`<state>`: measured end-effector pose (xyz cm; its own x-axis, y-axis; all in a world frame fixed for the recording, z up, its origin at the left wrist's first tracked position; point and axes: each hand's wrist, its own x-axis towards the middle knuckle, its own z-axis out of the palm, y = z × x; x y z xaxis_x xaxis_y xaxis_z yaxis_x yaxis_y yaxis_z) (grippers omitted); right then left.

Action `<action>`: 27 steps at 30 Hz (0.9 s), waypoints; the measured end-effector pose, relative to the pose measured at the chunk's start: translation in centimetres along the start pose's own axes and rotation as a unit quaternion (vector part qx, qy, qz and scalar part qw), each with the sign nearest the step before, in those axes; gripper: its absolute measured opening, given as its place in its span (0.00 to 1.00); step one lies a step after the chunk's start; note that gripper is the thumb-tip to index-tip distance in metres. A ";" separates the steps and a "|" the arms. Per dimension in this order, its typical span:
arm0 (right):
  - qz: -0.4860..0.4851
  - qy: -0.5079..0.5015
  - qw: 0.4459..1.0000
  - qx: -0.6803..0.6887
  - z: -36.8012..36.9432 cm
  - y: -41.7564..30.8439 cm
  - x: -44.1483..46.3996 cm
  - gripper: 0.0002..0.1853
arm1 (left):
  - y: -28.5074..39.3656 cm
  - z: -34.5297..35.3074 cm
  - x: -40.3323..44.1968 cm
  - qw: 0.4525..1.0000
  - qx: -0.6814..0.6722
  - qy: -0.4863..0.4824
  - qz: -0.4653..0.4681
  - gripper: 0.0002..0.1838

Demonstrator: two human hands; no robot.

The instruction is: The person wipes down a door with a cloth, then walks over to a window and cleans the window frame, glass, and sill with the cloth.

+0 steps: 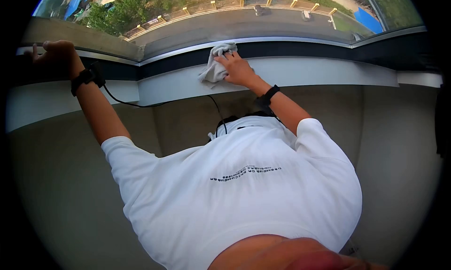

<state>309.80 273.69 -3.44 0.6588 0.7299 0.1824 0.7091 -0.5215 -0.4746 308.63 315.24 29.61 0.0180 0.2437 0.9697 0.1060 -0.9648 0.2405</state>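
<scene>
My right hand [237, 69] presses a crumpled grey cloth [214, 72] against the white window sill [300, 70] and the dark lower window frame [183, 59]. Its fingers rest bent over the cloth's right side, and the cloth's upper end reaches the silver frame edge. Far to the left, my left hand [55, 51] is raised at the dark frame near the window's left part. Its fingers are spread, with nothing seen in them. Black bands with cables are strapped round both wrists.
Behind the glass [225, 28] lie a road, a fence, trees and vehicles far below. A window corner [139, 63] juts between my hands. Thin black cables [136, 104] hang from my wrists near the sill. A grey wall [329, 105] is under the sill.
</scene>
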 end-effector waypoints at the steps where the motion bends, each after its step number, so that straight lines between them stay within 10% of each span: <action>1: 0.002 -0.015 1.000 0.018 0.7 -0.5 0.8 0.35 | -1.8 0.5 0.0 0.999 -0.008 0.018 0.046 0.33; 6: 0.052 0.156 0.976 0.142 -1.2 2.9 0.0 0.29 | -1.8 0.6 0.1 0.999 0.001 0.021 0.049 0.34; 16: 0.045 0.608 0.765 -0.208 -29.5 14.6 -8.1 0.29 | -2.8 1.1 -0.2 0.997 0.003 0.039 0.067 0.37; 27: 0.217 0.547 0.803 -0.096 -17.6 23.9 -11.0 0.31 | -3.2 0.3 -0.7 0.998 0.029 -0.030 0.040 0.44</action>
<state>323.95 245.40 -1.65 0.6058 -0.3100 0.7328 0.3097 -0.7565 -0.5760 308.54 318.18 28.15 0.0887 0.1742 0.9807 0.1601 -0.9743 0.1586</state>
